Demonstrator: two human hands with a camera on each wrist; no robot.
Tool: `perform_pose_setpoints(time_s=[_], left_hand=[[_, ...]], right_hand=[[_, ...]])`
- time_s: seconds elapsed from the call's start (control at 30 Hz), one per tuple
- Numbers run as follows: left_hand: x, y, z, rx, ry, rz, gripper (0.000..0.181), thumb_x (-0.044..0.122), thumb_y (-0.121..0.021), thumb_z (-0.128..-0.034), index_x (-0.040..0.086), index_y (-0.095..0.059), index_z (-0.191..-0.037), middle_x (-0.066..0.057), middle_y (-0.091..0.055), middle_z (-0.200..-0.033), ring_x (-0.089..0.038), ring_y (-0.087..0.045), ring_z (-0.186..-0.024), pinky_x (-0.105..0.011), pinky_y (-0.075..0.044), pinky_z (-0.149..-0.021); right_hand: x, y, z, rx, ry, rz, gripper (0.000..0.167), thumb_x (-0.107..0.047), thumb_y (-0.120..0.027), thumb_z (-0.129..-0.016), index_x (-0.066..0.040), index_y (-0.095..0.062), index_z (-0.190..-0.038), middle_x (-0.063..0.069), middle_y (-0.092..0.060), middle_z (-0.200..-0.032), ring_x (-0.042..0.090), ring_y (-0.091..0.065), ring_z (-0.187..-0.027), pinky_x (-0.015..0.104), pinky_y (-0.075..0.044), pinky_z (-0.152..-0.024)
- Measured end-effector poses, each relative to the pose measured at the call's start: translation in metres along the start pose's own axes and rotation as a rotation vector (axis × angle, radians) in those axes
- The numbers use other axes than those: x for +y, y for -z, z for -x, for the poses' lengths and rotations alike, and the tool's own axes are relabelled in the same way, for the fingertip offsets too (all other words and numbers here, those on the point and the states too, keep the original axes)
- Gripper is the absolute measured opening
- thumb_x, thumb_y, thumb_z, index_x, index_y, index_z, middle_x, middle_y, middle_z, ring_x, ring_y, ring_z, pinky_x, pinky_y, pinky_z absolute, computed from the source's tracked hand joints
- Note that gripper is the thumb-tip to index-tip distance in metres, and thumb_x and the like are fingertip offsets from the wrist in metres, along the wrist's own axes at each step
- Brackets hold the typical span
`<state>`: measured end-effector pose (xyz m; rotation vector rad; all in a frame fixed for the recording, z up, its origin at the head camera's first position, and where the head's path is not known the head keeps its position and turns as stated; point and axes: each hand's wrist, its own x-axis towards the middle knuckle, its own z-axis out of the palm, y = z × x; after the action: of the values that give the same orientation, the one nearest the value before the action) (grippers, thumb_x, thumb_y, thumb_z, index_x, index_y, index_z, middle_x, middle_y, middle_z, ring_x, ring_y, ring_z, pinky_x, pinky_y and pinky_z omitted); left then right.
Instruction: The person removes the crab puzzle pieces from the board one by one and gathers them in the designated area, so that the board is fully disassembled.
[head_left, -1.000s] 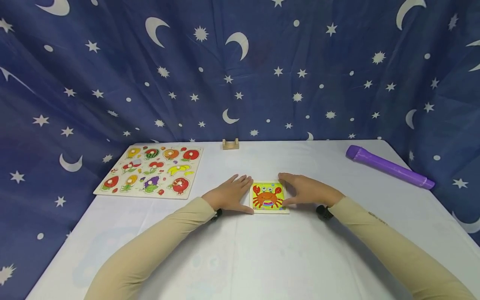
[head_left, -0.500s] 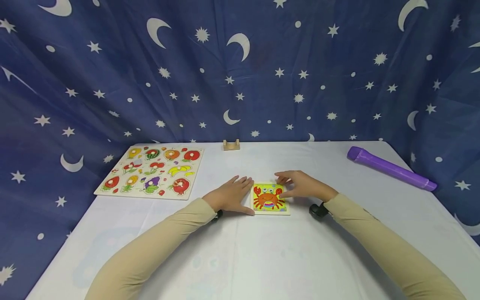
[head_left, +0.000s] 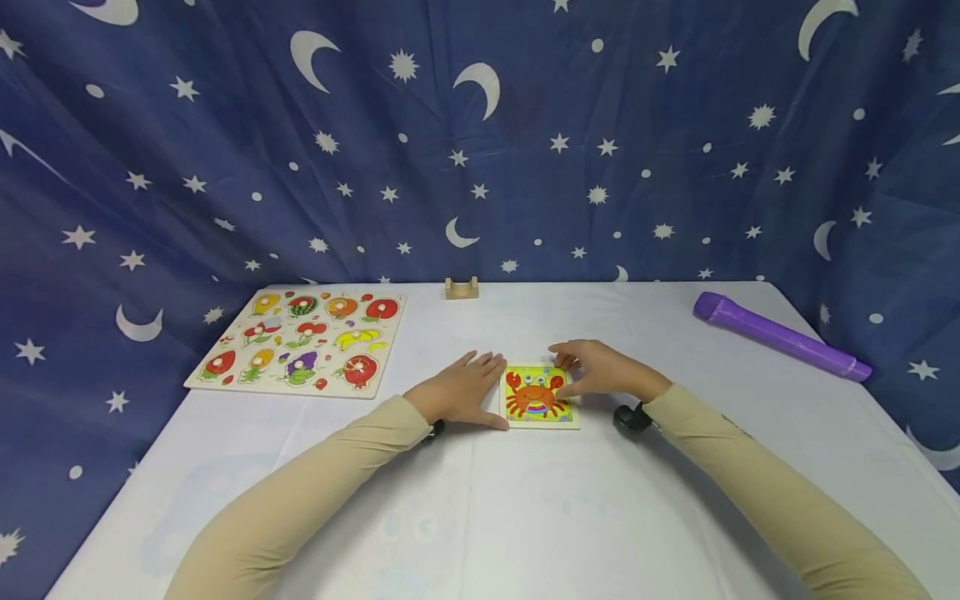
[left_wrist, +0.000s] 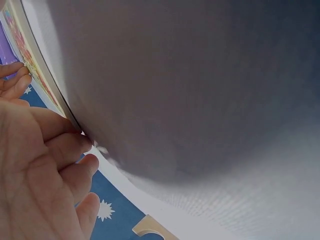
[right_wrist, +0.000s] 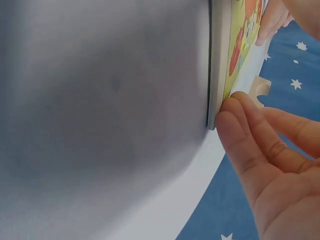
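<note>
One crab panel [head_left: 534, 400] is set flat on the desk [head_left: 510, 517], near-square, no clear long axis. Its left edge is touched by the left grip [head_left: 459, 392], fingers spread wide, nothing held. Its upper right corner is reached by the right grip [head_left: 606, 371], fingers curled; whether anything is pinched can't be told.

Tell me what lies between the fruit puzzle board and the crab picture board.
The left hand, touching the crab picture board; between hand and fruit puzzle board is bare white cloth. The head view shows this.
</note>
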<state>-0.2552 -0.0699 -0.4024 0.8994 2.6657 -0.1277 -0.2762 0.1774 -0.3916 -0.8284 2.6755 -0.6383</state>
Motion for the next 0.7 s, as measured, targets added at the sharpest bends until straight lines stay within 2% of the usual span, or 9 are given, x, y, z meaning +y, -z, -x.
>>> perform_pose_setpoints(time_s=[0.13, 0.37, 0.53, 0.7], left_hand=[[0.000, -0.001, -0.002, 0.002, 0.002, -0.011, 0.103, 0.073, -0.050, -0.0788, 0.010, -0.015, -0.152, -0.005, -0.015, -0.159, -0.021, -0.014, -0.147, -0.040, -0.008, -0.121], [0.001, -0.001, -0.002, -0.008, 0.006, -0.011, 0.103, 0.073, -0.051, -0.0788, 0.010, -0.015, -0.152, -0.005, -0.015, -0.159, -0.021, -0.014, -0.147, -0.040, -0.008, -0.121], [0.002, 0.001, 0.000, -0.012, -0.001, -0.003, 0.103, 0.072, -0.052, -0.0790, 0.009, -0.015, -0.152, -0.006, -0.015, -0.159, -0.022, -0.014, -0.147, -0.041, -0.008, -0.121], [0.002, 0.001, 0.000, -0.014, 0.005, -0.003, 0.103, 0.073, -0.051, -0.0789, 0.010, -0.014, -0.152, -0.005, -0.014, -0.159, -0.021, -0.014, -0.147, -0.041, -0.008, -0.121]], right_hand=[[-0.001, -0.001, -0.001, -0.007, 0.004, 0.012, 0.083, -0.034, -0.082, -0.070, 0.006, -0.047, -0.133, 0.010, -0.063, -0.107, 0.021, -0.058, -0.095, 0.039, -0.050, -0.089], [0.004, -0.003, -0.007, -0.018, 0.029, -0.004, 0.080, -0.033, -0.083, -0.069, 0.001, -0.049, -0.133, 0.011, -0.058, -0.107, 0.017, -0.051, -0.086, 0.027, -0.047, -0.076], [0.008, -0.005, -0.012, -0.051, 0.045, -0.058, 0.071, -0.032, -0.081, -0.072, -0.004, -0.053, -0.131, 0.011, -0.058, -0.109, 0.017, -0.048, -0.087, 0.024, -0.045, -0.073], [0.010, -0.005, -0.015, -0.043, 0.080, -0.090, 0.058, -0.031, -0.081, -0.073, -0.005, -0.062, -0.121, 0.007, -0.061, -0.102, 0.016, -0.047, -0.083, 0.024, -0.044, -0.071]])
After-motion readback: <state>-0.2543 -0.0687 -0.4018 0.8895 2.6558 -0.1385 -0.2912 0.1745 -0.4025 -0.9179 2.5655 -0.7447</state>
